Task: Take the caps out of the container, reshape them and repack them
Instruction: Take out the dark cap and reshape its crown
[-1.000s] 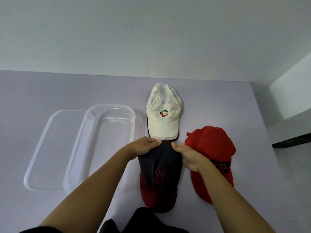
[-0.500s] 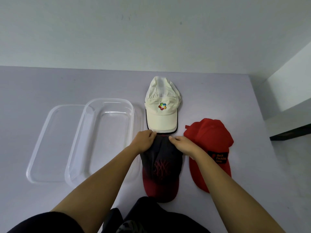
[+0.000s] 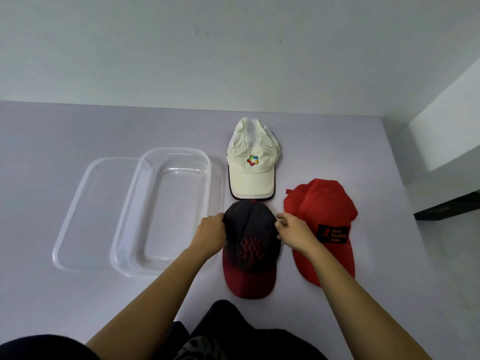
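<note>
Soft fabric is what you have under your fingers: the dark cap [image 3: 250, 240], with its navy crown and dark red brim, lies on the tabletop [image 3: 78, 294] directly in front of you, brim toward you. Your left hand [image 3: 211, 233] presses against the left side of its crown, fingers curled onto the cloth, and your right hand [image 3: 294, 232] touches the right side with fingers half bent and pinching at the edge; neither hand lifts it. The white cap [image 3: 252, 162] lies just behind it, almost touching, and the red cap [image 3: 320, 224] lies just beside it on the right, partly under your right forearm. The clear container [image 3: 166, 211] stands empty to the left, overlapping its lid [image 3: 88, 216]. I judge the crown is light and collapses easily, so shape it from both sides at the seams, as you do now. The brim is probably stiffer and keeps its curve, so it seems the better place to hold when you carry the cap to the container. Do not squeeze the front panel with the embroidery, it may crease.
</note>
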### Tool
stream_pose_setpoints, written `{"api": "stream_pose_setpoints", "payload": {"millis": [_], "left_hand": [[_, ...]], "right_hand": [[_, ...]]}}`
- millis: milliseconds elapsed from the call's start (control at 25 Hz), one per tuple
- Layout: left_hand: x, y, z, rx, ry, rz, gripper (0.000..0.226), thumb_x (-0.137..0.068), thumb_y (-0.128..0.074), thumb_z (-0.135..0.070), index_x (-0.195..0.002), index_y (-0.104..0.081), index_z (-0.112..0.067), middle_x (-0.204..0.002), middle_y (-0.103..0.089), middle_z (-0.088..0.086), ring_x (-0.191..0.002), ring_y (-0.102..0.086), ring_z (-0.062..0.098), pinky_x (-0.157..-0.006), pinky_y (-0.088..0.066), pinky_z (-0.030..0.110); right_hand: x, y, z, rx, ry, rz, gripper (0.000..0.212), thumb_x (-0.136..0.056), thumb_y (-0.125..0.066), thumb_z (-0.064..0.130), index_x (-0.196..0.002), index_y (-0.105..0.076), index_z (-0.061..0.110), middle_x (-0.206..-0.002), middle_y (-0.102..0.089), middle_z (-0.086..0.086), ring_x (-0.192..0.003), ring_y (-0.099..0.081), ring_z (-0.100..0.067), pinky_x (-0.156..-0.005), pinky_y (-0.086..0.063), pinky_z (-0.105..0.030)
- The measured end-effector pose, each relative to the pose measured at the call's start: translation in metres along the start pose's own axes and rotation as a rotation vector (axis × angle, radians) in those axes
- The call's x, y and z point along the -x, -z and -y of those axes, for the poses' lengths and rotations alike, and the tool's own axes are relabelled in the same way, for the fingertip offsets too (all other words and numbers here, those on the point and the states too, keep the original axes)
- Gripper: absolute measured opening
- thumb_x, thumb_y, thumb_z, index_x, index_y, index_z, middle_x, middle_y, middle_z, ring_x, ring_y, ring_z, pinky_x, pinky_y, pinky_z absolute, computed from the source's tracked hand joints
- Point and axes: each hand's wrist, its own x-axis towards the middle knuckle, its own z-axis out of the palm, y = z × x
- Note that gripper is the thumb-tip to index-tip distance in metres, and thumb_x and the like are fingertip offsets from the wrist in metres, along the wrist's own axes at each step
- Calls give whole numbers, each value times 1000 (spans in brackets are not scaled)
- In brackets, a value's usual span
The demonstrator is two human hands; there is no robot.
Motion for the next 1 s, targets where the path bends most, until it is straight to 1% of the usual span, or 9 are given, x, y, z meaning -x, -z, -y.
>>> {"api": "stream_pose_setpoints", "payload": {"millis": [160, 280, 440, 520, 640, 720, 840, 920, 1000], "left_hand": [[-6, -12, -5, -26, 56, -102, 15, -93, -37, -2, -95, -53, 0, -90, -57, 15, -75, -47, 23, -65, -37, 32], [-7, -11, -6, -58, 49, -95, 20, -93, -39, -3, -106, -54, 1, -102, -62, 17, -77, -48, 22, -66, -38, 29], [-8, -4, -3, -225, 58, -68, 18, -89, -46, 2, -105, -55, -1, -105, -63, 16, -87, -59, 28, -70, -44, 30], [-7, -2, -2, -272, 63, -67, 17, -88, -47, 3, -101, -56, -2, -106, -63, 16, -90, -61, 29, -70, -44, 29], [0, 5, -9, -163, 14, -220, 15, -93, -43, -1, -100, -55, -2, -107, -62, 16, -82, -57, 29, -69, -42, 31], [12, 3, -16, -80, -115, -325, 24, -95, -41, -8, -112, -57, -3, -112, -59, 14, -90, -61, 32, -76, -48, 36], [44, -31, -21, -73, -410, -257, 31, -93, -45, -9, -120, -58, -4, -123, -59, 17, -108, -58, 34, -93, -47, 38], [65, -62, -19, -198, -412, -133, 49, -93, -46, -19, -140, -42, -8, -151, -34, 15, -138, -33, 36, -111, -31, 41], [75, -85, -16, -290, -277, -56, 70, -94, -44, -38, -151, -8, -19, -158, 13, 7, -146, 13, 33, -118, -12, 48]], "right_hand": [[-5, -7, 2, 15, -29, -119, 29, -93, -52, 19, -119, -59, 7, -109, -68, -11, -96, -66, -28, -91, -51, -41], [-2, -8, 2, -43, -62, -133, 22, -93, -55, 18, -111, -59, 7, -86, -65, -4, -81, -67, -22, -86, -54, -39], [3, -8, -2, -143, -76, -131, 23, -94, -52, 13, -113, -59, 3, -84, -63, -4, -63, -61, -11, -76, -56, -34], [6, -5, 0, -109, -36, -135, 22, -94, -51, 11, -113, -60, 4, -93, -67, -6, -68, -64, -13, -79, -55, -33], [19, 7, 5, -81, 107, -247, 25, -92, -52, 12, -115, -62, 10, -111, -67, -5, -95, -66, -20, -89, -52, -31], [35, 19, -1, -133, 206, -383, 23, -91, -53, 10, -111, -64, 11, -107, -67, -4, -95, -64, -17, -85, -50, -27], [62, 26, -43, -128, 219, -608, 32, -83, -55, -5, -111, -62, 10, -112, -60, -8, -102, -59, -23, -86, -43, -26], [75, 22, -82, -92, 139, -604, 60, -70, -54, -15, -125, -53, 9, -129, -47, -16, -120, -47, -33, -100, -39, -34], [85, 17, -118, -2, 51, -422, 87, -66, -56, -12, -144, -28, 15, -151, -21, -16, -138, -24, -34, -113, -26, -43]]}}
